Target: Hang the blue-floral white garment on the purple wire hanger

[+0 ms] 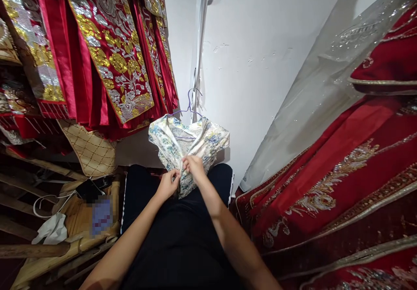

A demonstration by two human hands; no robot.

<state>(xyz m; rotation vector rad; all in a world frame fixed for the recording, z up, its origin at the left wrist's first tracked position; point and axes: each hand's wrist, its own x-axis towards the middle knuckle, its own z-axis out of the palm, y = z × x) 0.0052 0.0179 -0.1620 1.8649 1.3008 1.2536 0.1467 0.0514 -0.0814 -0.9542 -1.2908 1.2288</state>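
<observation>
A small white floral garment point(190, 140) hangs on a thin purple wire hanger point(189, 103) in front of a white wall, just above my lap. My left hand point(168, 184) pinches the front of the garment at its lower middle, fingers closed on the cloth. My right hand point(194, 166) is right beside it, fingers pinched on the same front edge of the cloth. Both hands meet at the garment's centre; what lies between the fingertips is too small to make out.
Red garments with gold and silver embroidery point(110, 51) hang at upper left. More red embroidered cloth point(332, 185) and a sheer sequined veil point(319, 85) fill the right. A wooden stool point(81, 225) at left holds a phone, cable and white cloth. A metal pole point(200, 46) runs up the wall.
</observation>
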